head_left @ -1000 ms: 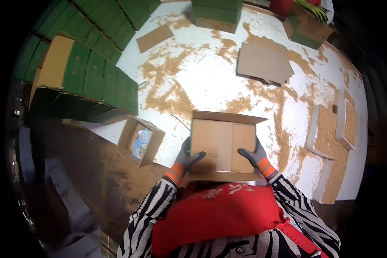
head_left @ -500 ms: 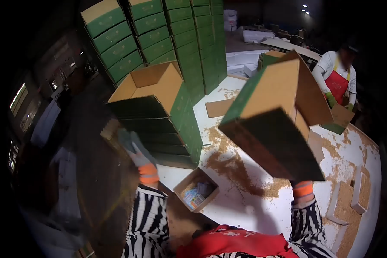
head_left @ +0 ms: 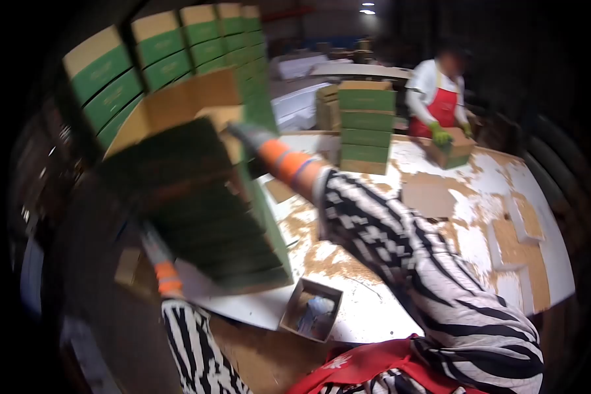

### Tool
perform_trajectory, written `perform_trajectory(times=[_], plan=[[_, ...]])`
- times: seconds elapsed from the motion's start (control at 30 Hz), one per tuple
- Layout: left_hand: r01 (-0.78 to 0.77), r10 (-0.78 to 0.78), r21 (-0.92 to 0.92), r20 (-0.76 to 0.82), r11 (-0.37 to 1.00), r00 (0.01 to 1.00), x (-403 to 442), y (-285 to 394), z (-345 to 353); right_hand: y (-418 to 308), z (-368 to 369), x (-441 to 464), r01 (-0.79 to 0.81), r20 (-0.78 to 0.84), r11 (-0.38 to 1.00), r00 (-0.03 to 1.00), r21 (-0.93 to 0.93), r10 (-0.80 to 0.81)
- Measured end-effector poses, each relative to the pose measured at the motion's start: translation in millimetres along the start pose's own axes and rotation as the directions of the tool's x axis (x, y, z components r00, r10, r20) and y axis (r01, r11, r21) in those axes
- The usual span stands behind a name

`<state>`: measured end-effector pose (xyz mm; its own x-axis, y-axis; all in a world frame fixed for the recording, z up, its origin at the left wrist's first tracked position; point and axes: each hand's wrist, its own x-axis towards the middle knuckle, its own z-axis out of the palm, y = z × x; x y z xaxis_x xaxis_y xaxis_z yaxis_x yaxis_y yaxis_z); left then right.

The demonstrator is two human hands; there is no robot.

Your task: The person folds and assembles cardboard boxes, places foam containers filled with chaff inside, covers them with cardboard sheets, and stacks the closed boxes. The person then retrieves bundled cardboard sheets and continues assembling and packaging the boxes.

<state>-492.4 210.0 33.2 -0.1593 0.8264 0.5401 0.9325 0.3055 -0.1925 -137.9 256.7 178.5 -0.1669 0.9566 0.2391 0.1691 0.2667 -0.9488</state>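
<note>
Open box (head_left: 171,150) atop the near stack (head_left: 210,236), at the table's (head_left: 374,308) left. Right hand (head_left: 248,136) at the box's right wall; left hand (head_left: 153,241) lower, beside the stack; blur leaves both grips undeterminable. Nearby, a small carton (head_left: 319,289); beyond, a co-worker (head_left: 442,102) touching another box (head_left: 454,152).

Two lamps (head_left: 368,12) glare between twelve and one o'clock over a dim background; the white counter (head_left: 369,308) shines brightly toward five. Lens distortion bends its edge, and corners fall black. Blur softens the right hand (head_left: 253,136) and shadowed green carton stack (head_left: 207,223) at nine.
</note>
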Motion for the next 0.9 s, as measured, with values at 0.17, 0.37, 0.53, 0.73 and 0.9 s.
perform_trajectory(times=[0.17, 0.37, 0.53, 0.73, 0.9], plan=[[-0.079, -0.426, -0.997, -0.067, -0.009, 0.902, -3, -6, 34, -1, 23, 4, 0.008, -0.083, 0.918, 0.996, -0.397, -0.045], [-0.003, -0.488, -0.983, -0.093, 0.181, 0.868, -6, 7, 50, 2, 6, -5, 0.074, -0.061, 0.866, 0.991, -0.495, -0.119], [0.09, -0.361, -0.929, -0.05, 0.359, 0.931, -3, -38, 65, 3, -14, -49, 0.057, -0.02, 0.779, 0.996, -0.624, -0.09], [0.03, -0.451, -0.883, -0.209, 0.468, 0.868, -115, 14, 28, 171, -80, -228, -0.163, 0.223, 0.977, 0.956, -0.14, 0.191], [-0.543, 0.276, -0.832, -0.498, 0.113, 0.822, -282, 179, -50, 328, -171, -476, -0.587, -0.131, 0.804, 0.807, -0.089, 0.575]])
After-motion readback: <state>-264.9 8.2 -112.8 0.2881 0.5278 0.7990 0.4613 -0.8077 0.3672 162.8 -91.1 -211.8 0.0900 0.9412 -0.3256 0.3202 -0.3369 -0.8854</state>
